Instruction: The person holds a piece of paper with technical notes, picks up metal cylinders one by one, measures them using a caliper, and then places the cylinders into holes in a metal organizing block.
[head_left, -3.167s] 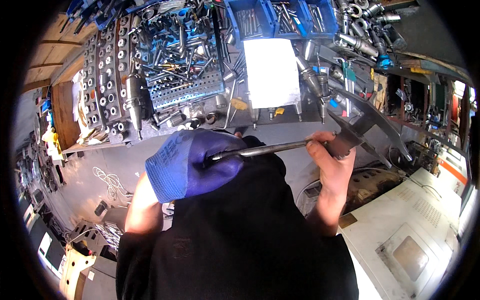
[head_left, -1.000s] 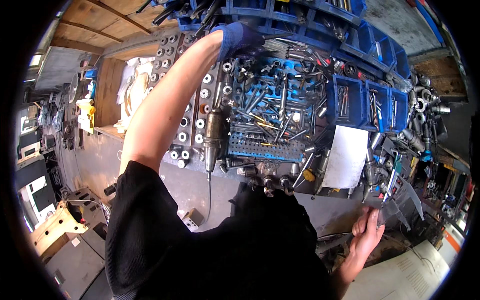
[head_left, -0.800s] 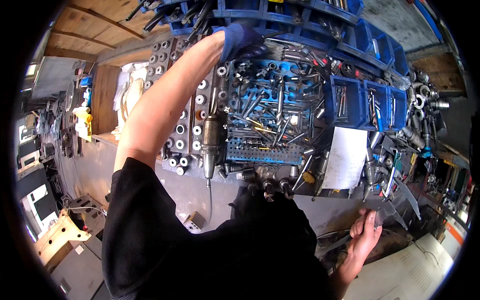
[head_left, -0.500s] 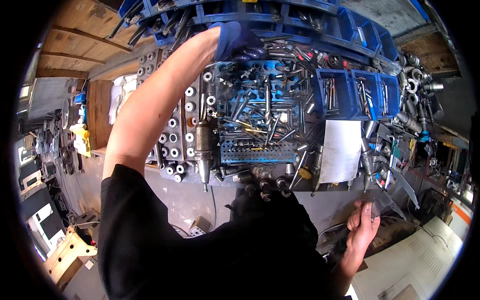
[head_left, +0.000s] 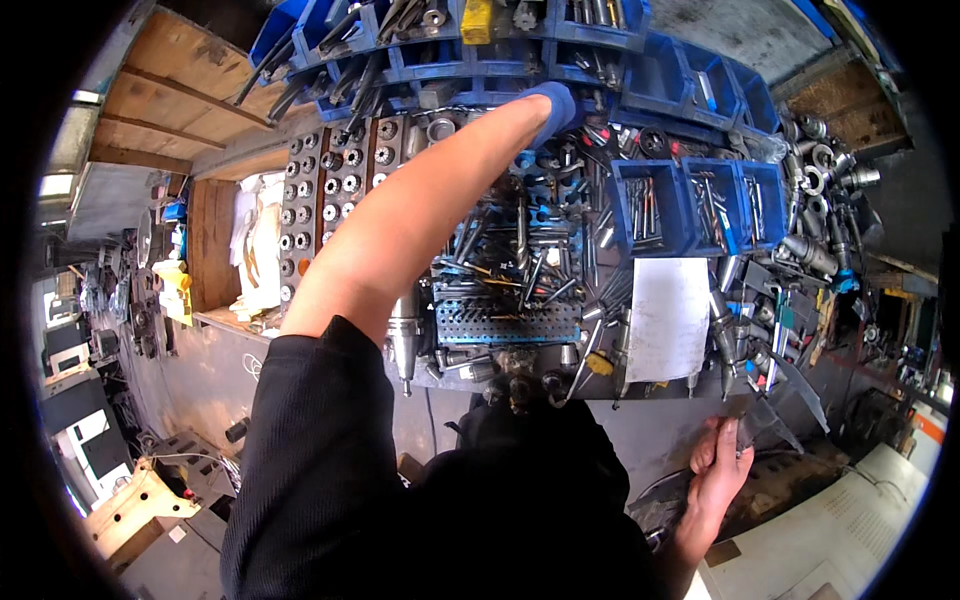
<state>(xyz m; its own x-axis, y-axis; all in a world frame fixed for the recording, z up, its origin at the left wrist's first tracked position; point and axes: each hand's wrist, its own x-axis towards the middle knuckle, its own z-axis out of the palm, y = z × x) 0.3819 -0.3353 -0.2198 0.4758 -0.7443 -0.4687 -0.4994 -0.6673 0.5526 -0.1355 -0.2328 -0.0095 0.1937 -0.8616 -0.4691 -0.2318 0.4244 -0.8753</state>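
My left hand [head_left: 560,112], in a blue glove, reaches to the far side of the bench, by the lower row of blue plastic bins. The forearm hides its fingers, so whether they are open or closed does not show. Beneath and beside that arm lie blue racks [head_left: 508,322] with end mills and drill bits. Low at the right, my bare right hand [head_left: 722,462] is closed, thumb on top, around the end of a thin, see-through plastic piece [head_left: 765,422]. A white paper sheet [head_left: 668,315] lies on the bench to the left of this hand.
Blue bins [head_left: 648,208] of drill bits stand right of the racks; more bins [head_left: 655,75] line the back. Rows of collets [head_left: 330,185] fill the left. Tool holders [head_left: 403,340] poke over the front edge, and metal fittings [head_left: 822,180] pile up far right.
My gloved left hand has moved to the right along the back of the bench, its arm now crossing the racks. The right hand keeps its hold on the plastic piece. The view has shifted slightly.
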